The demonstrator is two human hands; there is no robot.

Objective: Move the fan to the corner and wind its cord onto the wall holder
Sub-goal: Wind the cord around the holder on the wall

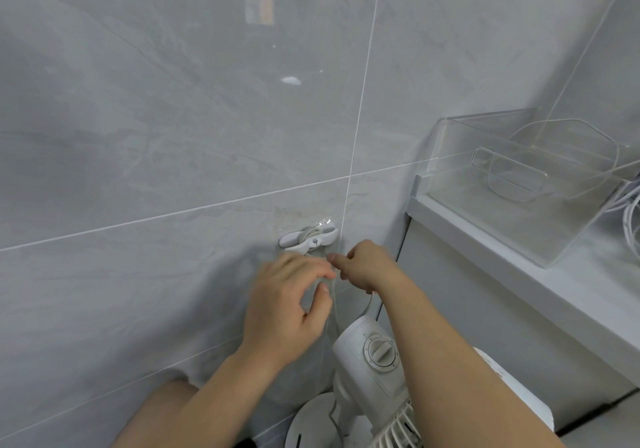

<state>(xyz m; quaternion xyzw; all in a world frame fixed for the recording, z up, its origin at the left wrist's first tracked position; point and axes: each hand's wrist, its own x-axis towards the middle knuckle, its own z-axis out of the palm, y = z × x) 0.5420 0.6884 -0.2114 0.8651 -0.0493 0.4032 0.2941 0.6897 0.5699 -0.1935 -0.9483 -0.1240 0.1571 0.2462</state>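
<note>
A white fan (367, 368) stands low in the corner, its dial on top and round base below. Its thin white cord (370, 303) rises toward a white winged wall holder (306, 238) stuck on the grey tile. A few turns of cord sit around the holder's middle. My right hand (363, 267) is just below and right of the holder, fingers pinched on the cord. Lower left of it, my left hand (287, 305) curls thumb and fingers around the cord.
A grey ledge (491, 250) juts out at the right, carrying a clear plastic bin (540, 177) and a bundle of white cables (628, 212). Tiled wall fills the left and top. My knee (162, 409) shows at the bottom left.
</note>
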